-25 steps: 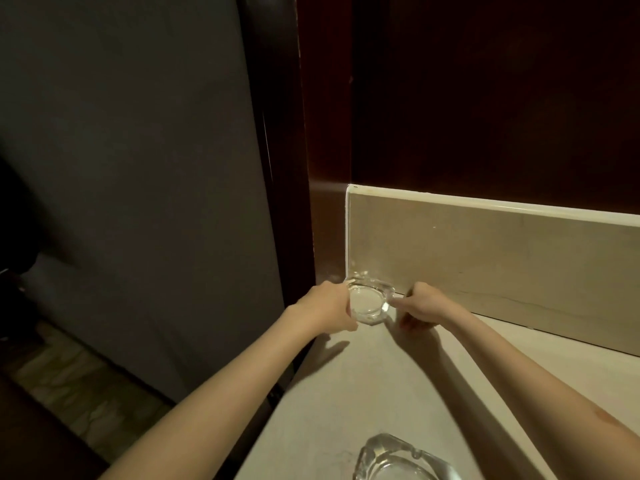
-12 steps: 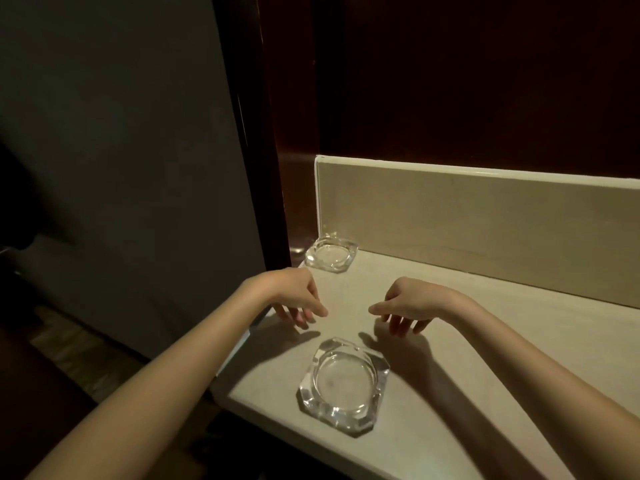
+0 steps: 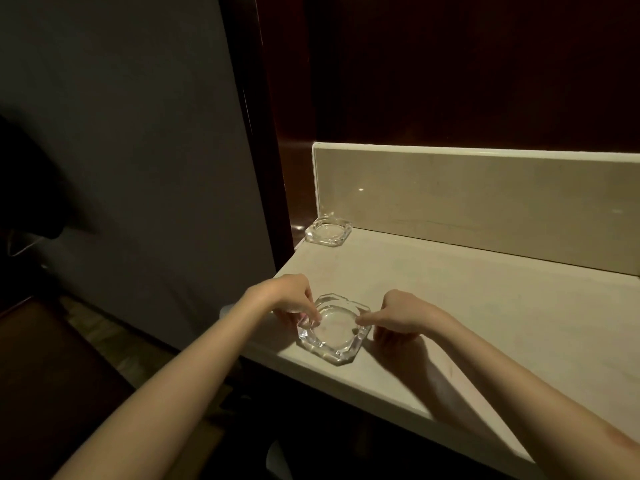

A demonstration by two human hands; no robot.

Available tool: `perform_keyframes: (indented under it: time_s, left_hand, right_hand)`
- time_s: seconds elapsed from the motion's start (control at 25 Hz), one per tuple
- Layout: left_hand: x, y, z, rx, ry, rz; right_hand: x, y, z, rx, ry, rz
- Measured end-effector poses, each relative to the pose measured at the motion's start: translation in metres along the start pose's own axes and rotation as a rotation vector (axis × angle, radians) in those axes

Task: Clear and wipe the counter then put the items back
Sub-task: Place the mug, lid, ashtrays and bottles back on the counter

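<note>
A clear glass ashtray (image 3: 333, 332) sits near the front left edge of the pale stone counter (image 3: 485, 299). My left hand (image 3: 290, 297) pinches its left rim, fingertips curled over the edge. From the other side my right hand (image 3: 398, 315) pinches the right rim, thumb on top. A second glass ashtray (image 3: 328, 231) stands alone in the back left corner against the backsplash.
A beige backsplash (image 3: 485, 199) runs along the back of the counter under dark wood panelling (image 3: 450, 64). A grey wall (image 3: 121, 133) and a dark wooden post (image 3: 263, 133) border the counter on the left. The floor (image 3: 97, 327) lies below left.
Both hands left the far ashtray in the corner, drew back toward me, and have now taken hold of the near ashtray's two sides.
</note>
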State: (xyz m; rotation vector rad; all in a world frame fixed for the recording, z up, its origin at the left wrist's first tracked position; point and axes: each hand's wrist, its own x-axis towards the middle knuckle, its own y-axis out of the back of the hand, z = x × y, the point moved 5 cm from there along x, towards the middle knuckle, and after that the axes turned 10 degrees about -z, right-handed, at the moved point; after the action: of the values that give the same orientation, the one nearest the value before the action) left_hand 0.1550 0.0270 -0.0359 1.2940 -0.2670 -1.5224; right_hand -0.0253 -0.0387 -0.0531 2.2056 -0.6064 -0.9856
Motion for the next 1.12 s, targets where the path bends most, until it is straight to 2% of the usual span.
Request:
perform_keyframes:
  time_s: [0.2, 0.32, 0.6, 0.92, 1.12]
  left_hand:
    - [0.008, -0.002, -0.003, 0.0, -0.032, 0.061]
    - [0.015, 0.0, -0.003, 0.009, -0.051, 0.068]
    - [0.037, 0.032, 0.028, -0.105, -0.135, 0.131]
    - [0.098, 0.085, 0.076, -0.022, -0.213, 0.195]
    - [0.143, 0.105, 0.093, 0.155, -0.173, 0.259]
  right_hand:
    - [0.002, -0.011, -0.004, 0.049, -0.004, 0.079]
    - [0.011, -0.011, -0.001, 0.221, 0.036, 0.045]
    - [0.024, 0.039, 0.006, 0.375, 0.046, 0.07]
    - [0.079, 0.099, 0.033, 0.405, -0.03, 0.241]
    - [0.119, 0.121, 0.047, 0.354, -0.115, 0.293]
